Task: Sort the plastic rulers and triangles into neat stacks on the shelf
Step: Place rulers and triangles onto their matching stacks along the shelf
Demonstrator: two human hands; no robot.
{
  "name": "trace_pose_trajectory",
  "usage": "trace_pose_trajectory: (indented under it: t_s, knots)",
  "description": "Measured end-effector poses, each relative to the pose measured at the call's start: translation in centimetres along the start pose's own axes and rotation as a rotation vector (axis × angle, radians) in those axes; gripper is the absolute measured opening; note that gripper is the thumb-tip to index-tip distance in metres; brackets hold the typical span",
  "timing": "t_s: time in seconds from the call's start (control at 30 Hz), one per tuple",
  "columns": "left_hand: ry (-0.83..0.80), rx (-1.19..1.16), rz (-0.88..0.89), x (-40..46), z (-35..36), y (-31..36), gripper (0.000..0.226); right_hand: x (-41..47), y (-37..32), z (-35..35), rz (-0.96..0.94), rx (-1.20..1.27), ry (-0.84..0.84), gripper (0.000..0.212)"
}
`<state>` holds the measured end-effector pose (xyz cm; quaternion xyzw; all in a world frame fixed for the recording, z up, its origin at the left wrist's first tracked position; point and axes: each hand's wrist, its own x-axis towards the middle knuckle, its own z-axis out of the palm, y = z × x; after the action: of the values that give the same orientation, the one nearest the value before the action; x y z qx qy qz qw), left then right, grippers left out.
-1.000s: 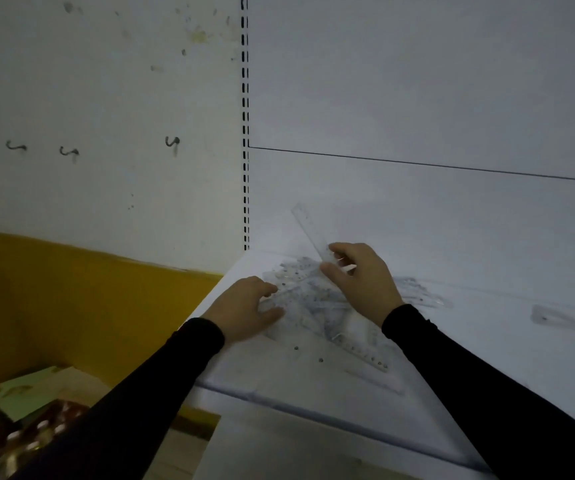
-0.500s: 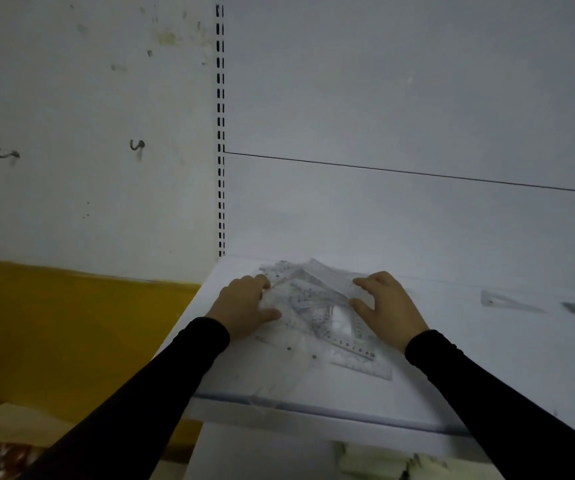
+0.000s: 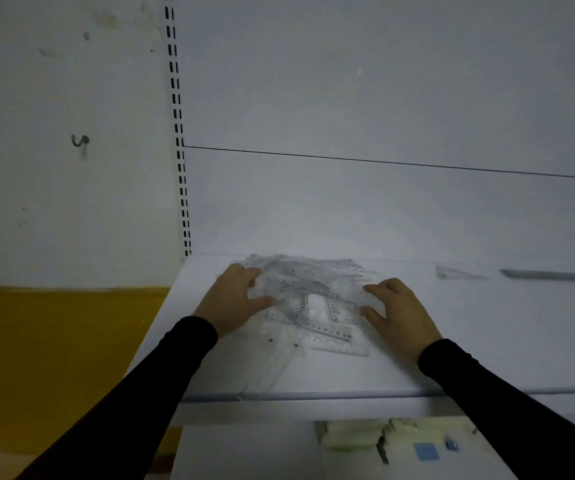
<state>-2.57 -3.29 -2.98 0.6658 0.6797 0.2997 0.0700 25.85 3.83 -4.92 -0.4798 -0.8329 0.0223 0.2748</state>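
- The heap of clear plastic rulers and triangles (image 3: pixel 308 299) lies flat on the white shelf (image 3: pixel 331 375), near its left end and towards the back panel; the pieces overlap at mixed angles and are not yet sorted.
- The left hand (image 3: pixel 232 303) rests on the heap's left edge, fingers spread and lightly curled over the plastic, thumb pointing inward. Whether it pinches a piece or only presses down cannot be told.
- The right hand (image 3: pixel 400 317) sits at the heap's right edge, fingers part-curled with the tips touching the outermost pieces; no piece is lifted clear.
- Governing relation: the heap lies between the two hands, inward of both sets of fingers. Both hands are about equally near.
- A graduated ruler (image 3: pixel 331 336) at the front of the heap runs with its long axis roughly left to right, dipping toward the right hand; that hand appears better placed to draw it out.
- Well apart to the right, near the back panel, lie a single clear triangle (image 3: pixel 459 273) and a dark flat strip (image 3: pixel 544 274), possibly another ruler.
- Surface: smooth and pale; thin clear pieces will likely slide and be hard to lift by the edge.
- Room: dim; slotted upright (image 3: pixel 178 133) at the shelf's left, yellow-banded wall (image 3: pixel 54 341) beyond, pale stacked goods (image 3: pixel 355 434) on the lower level.
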Motion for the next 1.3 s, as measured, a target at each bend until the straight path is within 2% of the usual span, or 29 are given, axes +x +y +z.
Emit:
trace_pose_trajectory:
  t_s: [0.4,0.77,1.03,1.3]
  knots:
    - [-0.094,0.012,0.272,1.6,3.8,9.6,0.053,-4.7,8.1,-6.3,0.116,-0.113,0.084,0.039]
    - [-0.094,-0.031,0.295,3.8,13.4,24.4,0.051,-9.4,24.8,-13.7,0.038,-0.193,0.113,0.038]
    - [-0.176,-0.077,0.311,5.7,21.7,34.3,0.050,-13.2,36.3,-18.1,0.148,-0.184,0.069,0.036]
    - [-0.199,-0.075,0.321,11.6,27.4,39.0,0.053,-11.0,44.6,-20.5,0.209,-0.194,-0.003,0.041]
